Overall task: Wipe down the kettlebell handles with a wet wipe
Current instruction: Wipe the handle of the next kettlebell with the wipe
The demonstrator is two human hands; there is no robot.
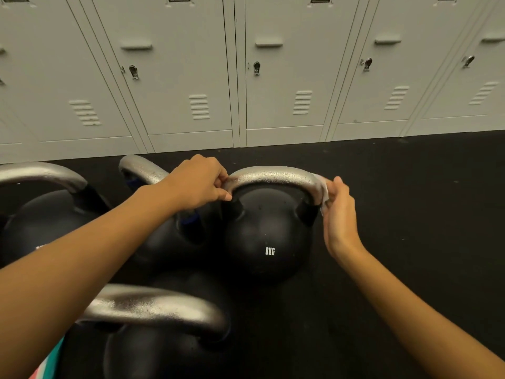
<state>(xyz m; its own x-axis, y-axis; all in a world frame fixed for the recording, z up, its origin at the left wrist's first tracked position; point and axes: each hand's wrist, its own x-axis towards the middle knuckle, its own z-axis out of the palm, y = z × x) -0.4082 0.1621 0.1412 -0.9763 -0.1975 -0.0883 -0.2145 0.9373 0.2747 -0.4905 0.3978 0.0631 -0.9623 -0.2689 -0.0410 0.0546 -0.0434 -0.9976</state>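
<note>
two hands work the 8kg kettlebell (pixel 269 242) on the floor (pixel 396 214): left hand (pixel 200 184) grips its handle (pixel 273 175) at the left end, right hand (pixel 338 212) presses the wet wipe (pixel 324 196) against the right bend, handle running left-right between them.

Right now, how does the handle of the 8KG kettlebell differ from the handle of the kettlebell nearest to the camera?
The 8KG kettlebell handle is held: the left hand grips its left end, and the right hand presses a wet wipe on its right end. The nearest kettlebell handle has no hand and no wipe on it. Both are silver with droplets.
</note>
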